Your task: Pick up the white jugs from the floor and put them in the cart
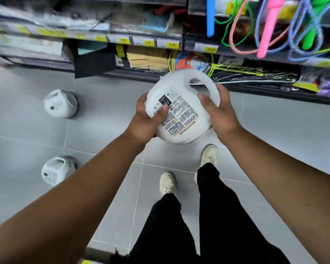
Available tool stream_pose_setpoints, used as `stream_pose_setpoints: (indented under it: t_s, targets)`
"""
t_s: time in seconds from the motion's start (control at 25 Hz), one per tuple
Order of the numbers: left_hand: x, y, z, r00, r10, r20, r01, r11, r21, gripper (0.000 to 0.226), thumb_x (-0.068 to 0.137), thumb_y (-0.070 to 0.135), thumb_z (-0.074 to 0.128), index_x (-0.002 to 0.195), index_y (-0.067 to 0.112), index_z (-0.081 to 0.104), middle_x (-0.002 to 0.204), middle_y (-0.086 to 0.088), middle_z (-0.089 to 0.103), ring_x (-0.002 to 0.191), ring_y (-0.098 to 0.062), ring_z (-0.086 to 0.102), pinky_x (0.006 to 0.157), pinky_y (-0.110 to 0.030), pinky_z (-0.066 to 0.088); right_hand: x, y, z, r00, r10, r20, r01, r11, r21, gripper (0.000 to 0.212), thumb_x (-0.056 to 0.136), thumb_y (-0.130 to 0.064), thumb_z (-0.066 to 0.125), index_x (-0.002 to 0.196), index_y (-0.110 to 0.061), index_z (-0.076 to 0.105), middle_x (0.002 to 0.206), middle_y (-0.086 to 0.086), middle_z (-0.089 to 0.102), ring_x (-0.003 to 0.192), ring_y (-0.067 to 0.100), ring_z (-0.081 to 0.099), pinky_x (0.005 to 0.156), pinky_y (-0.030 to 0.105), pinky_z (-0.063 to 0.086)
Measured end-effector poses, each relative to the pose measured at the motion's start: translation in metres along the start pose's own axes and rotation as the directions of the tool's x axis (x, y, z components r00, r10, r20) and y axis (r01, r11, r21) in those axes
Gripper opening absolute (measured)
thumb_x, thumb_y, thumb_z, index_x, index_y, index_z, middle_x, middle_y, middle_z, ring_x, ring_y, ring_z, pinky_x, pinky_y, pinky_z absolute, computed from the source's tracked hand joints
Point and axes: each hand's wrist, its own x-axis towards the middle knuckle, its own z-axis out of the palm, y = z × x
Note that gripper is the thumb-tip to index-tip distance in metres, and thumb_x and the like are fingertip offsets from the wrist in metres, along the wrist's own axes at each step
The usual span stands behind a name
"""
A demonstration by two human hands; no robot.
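One round white plastic jug with a printed label (181, 109) is held above the grey tiled floor (274, 140), left hand (145, 121) & right hand (220, 113) both clasped round it. Two more white jugs (60, 103) (56, 171) stand left of it on the floor. Carry step, prob.; cart not in view, so next needs turning to find it.

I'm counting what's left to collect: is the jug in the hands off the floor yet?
Yes, it is off the floor. The jug is gripped between the left hand and right hand, above the shoes.
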Motion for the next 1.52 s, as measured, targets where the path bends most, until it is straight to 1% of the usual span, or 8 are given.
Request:
stream_pose_setpoints:
  t_s: [0.12,0.2,0.4,0.64,0.84,1.12,1.28,1.52]
  targets:
    - [-0.061,0.044,0.015,0.996,0.041,0.08,-0.045,0.998,0.049,0.057,0.095,0.029,0.064,0.141,0.033,0.031,0.114,0.013,0.064,0.099,-0.012,0.067,0.076,-0.046,0.062,-0.065,-0.055,-0.023,0.996,-0.083,-0.035,0.084,0.996,0.025,0.069,0.067,-0.048,0.08,0.126,-0.031,0.049,0.12,0.005,0.064,0.11,0.021,0.063,0.092,0.041,0.054]
    - [-0.095,0.071,0.024,0.985,0.074,0.154,-0.09,0.991,0.098,0.062,0.095,0.033,0.062,0.145,0.035,0.027,0.116,0.014,0.063,0.105,-0.015,0.066,0.078,-0.049,0.061,-0.107,-0.087,-0.037,0.989,-0.14,-0.056,0.143,0.988,0.064,0.071,0.073,-0.031,0.082,0.132,-0.023,0.044,0.114,-0.001,0.063,0.1,0.01,0.064,0.083,0.031,0.055]
    - [-0.159,0.11,0.079,0.929,0.13,0.345,-0.207,0.958,0.197,0.048,0.098,0.039,0.055,0.137,0.045,0.029,0.115,0.021,0.061,0.098,-0.006,0.065,0.065,-0.036,0.061,-0.189,-0.129,-0.102,0.951,-0.245,-0.187,0.262,0.962,0.073,0.071,0.067,-0.032,0.082,0.127,-0.025,0.044,0.114,-0.005,0.062,0.1,0.008,0.063,0.084,0.035,0.055]
    - [-0.225,0.131,0.208,0.822,0.189,0.538,-0.358,0.905,0.23,0.045,0.099,0.034,0.055,0.136,0.043,0.03,0.121,0.015,0.061,0.103,-0.013,0.065,0.062,-0.035,0.061,-0.272,-0.149,-0.226,0.87,-0.309,-0.385,0.377,0.92,0.113,0.078,0.066,-0.035,0.084,0.131,-0.021,0.044,0.124,0.005,0.062,0.111,0.018,0.063,0.095,0.047,0.053]
    - [-0.3,0.119,0.374,0.733,0.156,0.662,-0.445,0.846,0.293,0.048,0.097,0.042,0.054,0.136,0.05,0.028,0.117,0.024,0.06,0.099,-0.011,0.067,0.068,-0.045,0.062,-0.347,-0.146,-0.384,0.754,-0.315,-0.576,0.449,0.887,0.102,0.074,0.068,-0.03,0.081,0.131,-0.02,0.044,0.107,-0.01,0.061,0.099,0.006,0.062,0.086,0.034,0.053]
    - [-0.387,0.09,0.607,0.526,0.127,0.841,-0.556,0.8,0.226,0.064,0.088,0.045,0.058,0.141,0.05,0.024,0.121,0.022,0.062,0.092,-0.005,0.072,0.068,-0.048,0.062,-0.437,-0.135,-0.605,0.541,-0.337,-0.771,0.478,0.877,-0.047,0.081,0.062,-0.042,0.083,0.132,-0.026,0.046,0.11,-0.031,0.056,0.108,0.0,0.057,0.097,0.033,0.049]
    - [-0.421,0.075,0.738,0.398,0.013,0.917,-0.596,0.764,0.247,0.077,0.087,0.046,0.068,0.145,0.053,0.018,0.13,0.015,0.061,0.107,-0.019,0.069,0.077,-0.056,0.06,-0.473,-0.119,-0.722,0.427,-0.259,-0.867,0.458,0.888,-0.04,0.097,0.053,-0.058,0.082,0.137,-0.032,0.042,0.137,-0.009,0.049,0.126,0.013,0.051,0.105,0.046,0.044]
    - [-0.442,0.056,0.954,0.161,-0.167,0.973,-0.675,0.701,0.232,0.08,0.076,0.051,0.072,0.14,0.058,0.025,0.13,0.013,0.062,0.113,-0.027,0.067,0.074,-0.062,0.058,-0.499,-0.108,-0.887,0.248,-0.126,-0.961,0.532,0.846,0.026,0.066,0.055,-0.041,0.086,0.11,-0.051,0.051,0.12,-0.006,0.062,0.107,0.009,0.062,0.097,0.05,0.051]
